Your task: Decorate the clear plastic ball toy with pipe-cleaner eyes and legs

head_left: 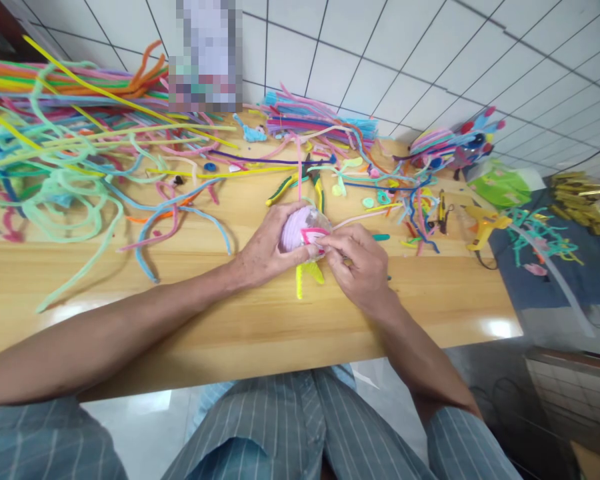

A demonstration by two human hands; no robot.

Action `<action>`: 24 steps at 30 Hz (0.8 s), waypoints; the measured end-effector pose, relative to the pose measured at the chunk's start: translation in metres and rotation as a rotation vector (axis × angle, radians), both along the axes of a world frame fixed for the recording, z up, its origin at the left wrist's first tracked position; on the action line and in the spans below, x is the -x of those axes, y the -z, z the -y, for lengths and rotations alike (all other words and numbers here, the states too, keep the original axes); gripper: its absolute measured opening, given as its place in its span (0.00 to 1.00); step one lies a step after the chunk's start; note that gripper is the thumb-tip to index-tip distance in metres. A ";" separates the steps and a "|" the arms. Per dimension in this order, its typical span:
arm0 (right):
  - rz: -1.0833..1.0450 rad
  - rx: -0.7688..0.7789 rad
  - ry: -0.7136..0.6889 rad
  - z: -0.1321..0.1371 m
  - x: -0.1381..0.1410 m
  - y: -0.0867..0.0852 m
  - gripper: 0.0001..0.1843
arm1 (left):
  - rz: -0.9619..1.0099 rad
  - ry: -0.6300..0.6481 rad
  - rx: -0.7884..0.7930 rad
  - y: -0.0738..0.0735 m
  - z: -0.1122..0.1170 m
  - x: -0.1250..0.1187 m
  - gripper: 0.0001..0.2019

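Note:
My left hand (266, 248) is wrapped round a small rounded body wound with lilac pipe cleaner (293, 230), its far side looking clear and shiny. A bright pink pipe cleaner trim (307, 235) lies bent into a pointed shape on its front. The fingers of my right hand (359, 263) pinch at this trim's right end, against the body; a pale pink pipe cleaner (363, 218) runs out from there to the right. Yellow fuzzy pieces (310, 273) stick out below the body. Just behind it lie green-and-yellow pliers (281, 190).
Loose pipe cleaners (75, 207) sprawl over the table's left side, with a bundle (320, 127) at the back against the tiled wall. A yellow glue gun (485, 225) lies near the right edge, close to a green bag (497, 185). Small cut pieces (387, 197) lie behind my right hand.

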State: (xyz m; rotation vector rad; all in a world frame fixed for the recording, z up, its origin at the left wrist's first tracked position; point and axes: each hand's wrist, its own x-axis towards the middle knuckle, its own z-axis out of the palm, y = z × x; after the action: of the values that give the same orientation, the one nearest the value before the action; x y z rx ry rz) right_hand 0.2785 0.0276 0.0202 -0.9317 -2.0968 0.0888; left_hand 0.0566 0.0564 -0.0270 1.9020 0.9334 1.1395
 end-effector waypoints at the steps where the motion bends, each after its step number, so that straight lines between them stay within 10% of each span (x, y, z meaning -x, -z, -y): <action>1: 0.001 0.004 0.003 0.001 0.000 0.000 0.20 | 0.001 0.003 0.006 -0.001 0.000 0.000 0.37; 24: 0.000 0.113 0.000 0.004 -0.002 -0.004 0.20 | 0.004 0.014 0.035 -0.008 0.003 -0.001 0.34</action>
State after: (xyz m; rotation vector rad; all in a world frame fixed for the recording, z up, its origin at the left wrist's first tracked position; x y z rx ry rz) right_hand 0.2804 0.0238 0.0244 -0.9986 -2.1093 0.2087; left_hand 0.0575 0.0532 -0.0190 1.8743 0.9303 1.1113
